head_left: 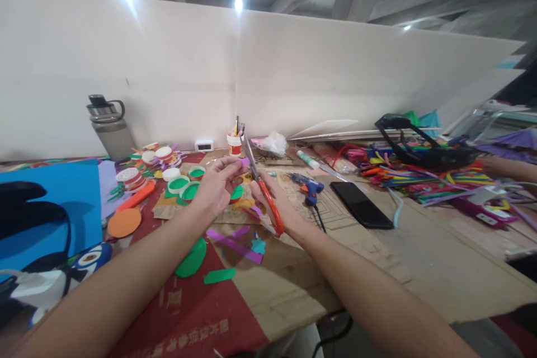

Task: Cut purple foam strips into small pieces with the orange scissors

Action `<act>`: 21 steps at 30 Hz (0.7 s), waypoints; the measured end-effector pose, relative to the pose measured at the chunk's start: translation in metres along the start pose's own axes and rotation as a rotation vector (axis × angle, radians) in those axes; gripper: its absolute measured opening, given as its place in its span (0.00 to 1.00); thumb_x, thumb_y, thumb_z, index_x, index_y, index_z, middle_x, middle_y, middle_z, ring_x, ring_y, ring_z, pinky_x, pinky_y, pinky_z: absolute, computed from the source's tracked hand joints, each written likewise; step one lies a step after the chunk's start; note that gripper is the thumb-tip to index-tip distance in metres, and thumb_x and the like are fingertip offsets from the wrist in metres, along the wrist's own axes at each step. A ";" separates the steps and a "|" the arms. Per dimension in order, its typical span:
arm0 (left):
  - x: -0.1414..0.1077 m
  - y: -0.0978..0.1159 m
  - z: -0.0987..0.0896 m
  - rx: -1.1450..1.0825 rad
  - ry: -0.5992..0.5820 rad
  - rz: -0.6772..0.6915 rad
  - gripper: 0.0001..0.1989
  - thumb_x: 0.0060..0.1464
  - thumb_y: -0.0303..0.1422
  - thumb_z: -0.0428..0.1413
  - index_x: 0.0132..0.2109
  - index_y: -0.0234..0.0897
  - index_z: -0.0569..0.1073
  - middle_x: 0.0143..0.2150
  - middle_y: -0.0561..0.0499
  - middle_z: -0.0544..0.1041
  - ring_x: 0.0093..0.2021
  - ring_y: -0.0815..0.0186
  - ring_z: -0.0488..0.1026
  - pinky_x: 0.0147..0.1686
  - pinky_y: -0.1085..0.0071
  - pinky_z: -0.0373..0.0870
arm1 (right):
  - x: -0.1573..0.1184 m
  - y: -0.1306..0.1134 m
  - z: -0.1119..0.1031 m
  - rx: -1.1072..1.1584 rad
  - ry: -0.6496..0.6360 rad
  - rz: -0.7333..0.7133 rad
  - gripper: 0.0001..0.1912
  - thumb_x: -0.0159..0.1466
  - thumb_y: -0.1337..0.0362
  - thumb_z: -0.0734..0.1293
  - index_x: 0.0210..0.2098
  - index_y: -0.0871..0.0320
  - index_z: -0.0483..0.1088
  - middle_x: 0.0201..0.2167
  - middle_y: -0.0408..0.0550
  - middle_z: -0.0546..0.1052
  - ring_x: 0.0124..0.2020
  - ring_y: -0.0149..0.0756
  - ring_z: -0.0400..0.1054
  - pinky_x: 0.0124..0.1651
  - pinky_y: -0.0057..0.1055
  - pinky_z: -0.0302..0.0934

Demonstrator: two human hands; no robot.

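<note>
Near the middle of the head view, my left hand (220,182) pinches a small purple piece (244,162) between thumb and fingers. My right hand (274,198) is closed round the orange handles of the scissors (272,207), whose blades point up and away beside the purple piece. Below my hands lie purple strips (237,246), a light blue cut shape (258,245) and a green strip (220,276). A green round piece (192,258) lies partly under my left forearm. Round containers with green inside (178,184) stand just left of my left hand.
A blue glue gun (311,191) and a black phone (361,204) lie to the right, before colourful pipe cleaners (386,173). A grey bottle (111,128), blue sheet (84,196) and orange disc (124,223) are at left. A pen cup (235,144) stands behind. Another person's arm (512,169) shows at far right.
</note>
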State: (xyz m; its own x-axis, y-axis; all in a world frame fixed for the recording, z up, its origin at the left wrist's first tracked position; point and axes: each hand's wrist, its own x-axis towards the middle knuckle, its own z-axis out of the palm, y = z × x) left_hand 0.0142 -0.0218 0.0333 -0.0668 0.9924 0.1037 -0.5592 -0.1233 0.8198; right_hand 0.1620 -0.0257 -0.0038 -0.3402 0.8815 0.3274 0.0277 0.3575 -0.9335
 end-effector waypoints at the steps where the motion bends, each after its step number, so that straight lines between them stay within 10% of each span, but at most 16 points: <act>1: 0.000 -0.002 -0.001 0.037 -0.005 0.006 0.10 0.43 0.28 0.67 0.33 0.33 0.74 0.31 0.52 0.76 0.33 0.70 0.76 0.31 0.76 0.69 | 0.000 -0.001 0.000 -0.003 0.003 -0.002 0.19 0.64 0.51 0.65 0.49 0.55 0.64 0.23 0.37 0.61 0.23 0.28 0.54 0.24 0.25 0.54; 8: 0.001 -0.008 -0.004 0.339 -0.050 0.065 0.15 0.41 0.35 0.69 0.35 0.33 0.77 0.35 0.51 0.76 0.31 0.74 0.70 0.28 0.77 0.63 | 0.000 -0.003 -0.001 -0.008 0.003 -0.058 0.22 0.67 0.50 0.60 0.55 0.55 0.63 0.21 0.37 0.61 0.23 0.30 0.57 0.27 0.27 0.58; 21: 0.001 -0.003 0.000 0.083 0.045 0.031 0.14 0.39 0.28 0.69 0.35 0.33 0.76 0.32 0.52 0.75 0.30 0.73 0.72 0.30 0.76 0.68 | -0.001 0.004 0.005 -0.101 0.004 -0.088 0.22 0.64 0.50 0.63 0.54 0.54 0.64 0.39 0.47 0.73 0.39 0.36 0.66 0.45 0.33 0.63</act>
State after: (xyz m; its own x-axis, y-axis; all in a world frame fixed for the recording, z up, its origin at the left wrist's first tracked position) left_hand 0.0158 -0.0207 0.0308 -0.1214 0.9869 0.1059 -0.4856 -0.1521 0.8609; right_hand 0.1578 -0.0271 -0.0087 -0.3416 0.8465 0.4083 0.0925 0.4626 -0.8817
